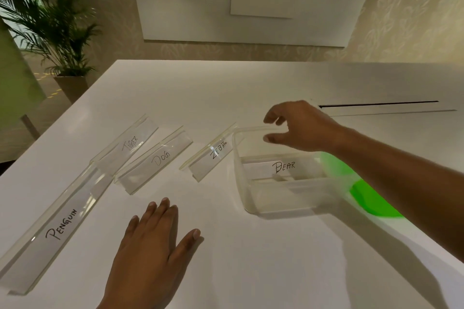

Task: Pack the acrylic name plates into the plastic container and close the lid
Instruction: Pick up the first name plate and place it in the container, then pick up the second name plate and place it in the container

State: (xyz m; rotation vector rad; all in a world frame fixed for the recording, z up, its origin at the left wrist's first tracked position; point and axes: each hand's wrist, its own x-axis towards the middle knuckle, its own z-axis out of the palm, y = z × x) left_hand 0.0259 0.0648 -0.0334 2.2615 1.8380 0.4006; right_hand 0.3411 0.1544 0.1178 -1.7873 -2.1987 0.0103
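A clear plastic container (251, 198) stands on the white table, right of centre. Inside it lies an acrylic name plate marked BEAR (281, 168). Left of it, on the table, lie the ZEBRA plate (213, 155), the DOG plate (155, 160), the TIGER plate (128, 144) and the long PENGUIN plate (57, 228). My right hand (298, 125) hovers over the container's far rim, fingers apart and holding nothing. My left hand (150, 246) rests flat on the table in front, palm down. A green lid (369, 198) lies right of the container, partly hidden under my right forearm.
The white table (251, 258) ends at a far edge and a left edge. A narrow cable slot (376, 104) runs across it at the right rear. A potted palm (57, 32) stands on the floor beyond the left corner.
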